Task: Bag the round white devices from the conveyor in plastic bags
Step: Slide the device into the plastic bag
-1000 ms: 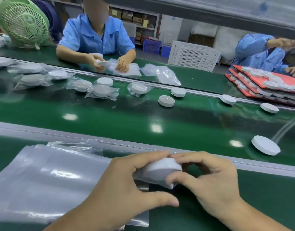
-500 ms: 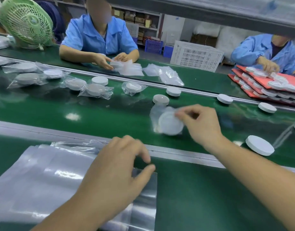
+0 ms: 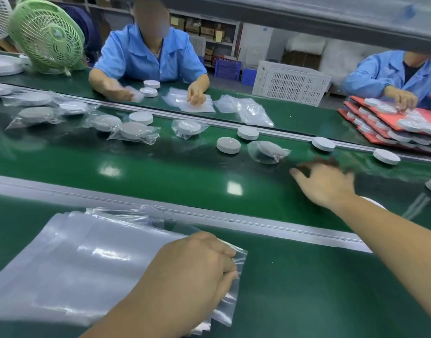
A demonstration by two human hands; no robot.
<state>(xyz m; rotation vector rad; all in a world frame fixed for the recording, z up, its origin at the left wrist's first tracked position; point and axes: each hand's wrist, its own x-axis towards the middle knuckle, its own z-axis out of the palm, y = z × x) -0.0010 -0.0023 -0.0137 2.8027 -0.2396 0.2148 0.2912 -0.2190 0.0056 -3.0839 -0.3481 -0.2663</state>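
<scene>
My left hand (image 3: 192, 272) rests on the stack of clear plastic bags (image 3: 75, 264) at the near bench, its curled fingers pinching the edge of the top bag. My right hand (image 3: 326, 184) hovers over the green conveyor belt (image 3: 160, 172), fingers spread and holding nothing. Just beyond its fingertips a bagged round white device (image 3: 268, 151) lies on the belt. Bare white devices (image 3: 228, 145) (image 3: 323, 143) (image 3: 386, 156) sit further along. One more device (image 3: 374, 202) shows partly behind my right forearm.
Several bagged devices (image 3: 134, 131) lie on the belt's left part. A metal rail (image 3: 258, 225) separates bench from belt. Across the belt, two workers in blue (image 3: 148, 57) (image 3: 392, 71) handle devices, with red trays (image 3: 390, 118) at right, a green fan (image 3: 46, 35) at left and a white crate (image 3: 290, 81) behind.
My right hand carried the bagged device from the bench out to the belt, let it go and has pulled back to the right. My left hand dropped onto the bag stack and pinched the top bag.
</scene>
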